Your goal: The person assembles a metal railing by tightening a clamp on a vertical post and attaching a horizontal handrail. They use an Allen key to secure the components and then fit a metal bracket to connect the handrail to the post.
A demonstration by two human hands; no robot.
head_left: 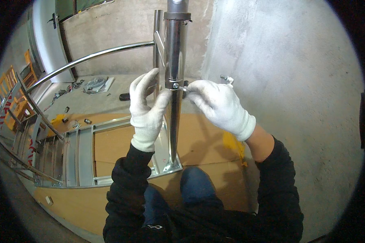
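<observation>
A shiny metal post (pixel 174 125) rises upright in front of me, and a wider metal sleeve (pixel 174 52) fits around its upper part. Near the sleeve's lower edge a small bolt (pixel 175 86) sticks out toward me. My right hand (pixel 219 103), in a white knit glove, pinches a small metal tool (pixel 184 89) whose end reaches the bolt; its exact kind is hard to make out. On the post's left side my left hand (pixel 146 107), gloved too, is curved with thumb and fingers apart. Its thumb is close to the post, and whether it touches is unclear.
The post stands on a metal frame (pixel 78 152) lying over cardboard (pixel 215 137). A curved rail (pixel 97 54) runs left from a second upright tube (pixel 156 24). Coiled clear hose (pixel 95 85) and loose fittings lie beyond. A wall tap (pixel 227 79) juts out behind my right hand.
</observation>
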